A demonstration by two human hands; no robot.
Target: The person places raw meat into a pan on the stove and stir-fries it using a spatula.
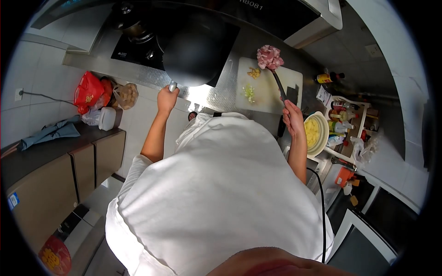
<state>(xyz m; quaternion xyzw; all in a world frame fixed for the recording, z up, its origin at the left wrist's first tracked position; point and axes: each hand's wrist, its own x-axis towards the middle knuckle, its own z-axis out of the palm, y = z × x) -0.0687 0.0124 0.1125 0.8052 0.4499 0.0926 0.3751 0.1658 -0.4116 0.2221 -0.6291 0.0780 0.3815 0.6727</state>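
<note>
My left hand (167, 99) is closed round the light grey handle (172, 86) of a dark wok (193, 55), which sits over the black stove and looks blurred. In my right hand (293, 117) is a dark long-handled cooking utensil (278, 85), its head hidden beneath a heap of pink sliced meat (270, 57). The meat is at the far right corner of a white cutting board (262, 99). On the board lie a small pile of yellowish chopped pieces (253, 72) and some pale green chopped pieces (248, 92). A dark flat blade-like object (293, 93) rests at the board's right side.
A white colander (325, 133) with yellow pieces stands right of my right forearm. Beyond it, a rack (363, 120) holds several bottles. A pot (134, 30) is on the stove's left. Red bags (89, 91) and a white container (107, 118) are at left.
</note>
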